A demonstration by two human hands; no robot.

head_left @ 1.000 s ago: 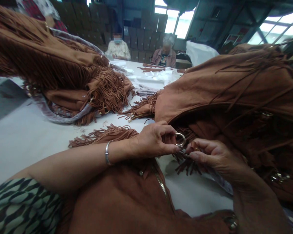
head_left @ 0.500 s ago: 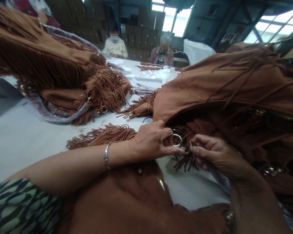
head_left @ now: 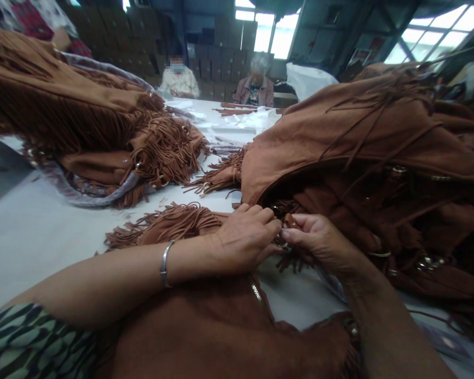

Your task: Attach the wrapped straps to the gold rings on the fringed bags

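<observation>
My left hand (head_left: 247, 237) has its fingers closed around a metal ring (head_left: 279, 241), mostly hidden behind them. Close against it, my right hand (head_left: 319, 239) pinches a short brown leather strap (head_left: 290, 220) between thumb and fingers. Dark brown fringe (head_left: 294, 261) hangs just below the two hands. Under my left forearm lies a brown suede bag (head_left: 189, 321) with a metal zipper (head_left: 256, 292). Its tan fringe (head_left: 169, 223) spreads out beyond the forearm.
A large heap of brown bags (head_left: 363, 126) rises on the right. On the left, fringed bags (head_left: 102, 126) with plastic-wrapped handles are piled on the white table (head_left: 19, 231). Two people sit at the far end, near white scraps (head_left: 253, 120). Stacked cartons (head_left: 213, 68) stand behind.
My hands have drawn closer together and shifted slightly left. The ring, plainly visible before, is now largely covered by my left fingers. The right hand still pinches the strap.
</observation>
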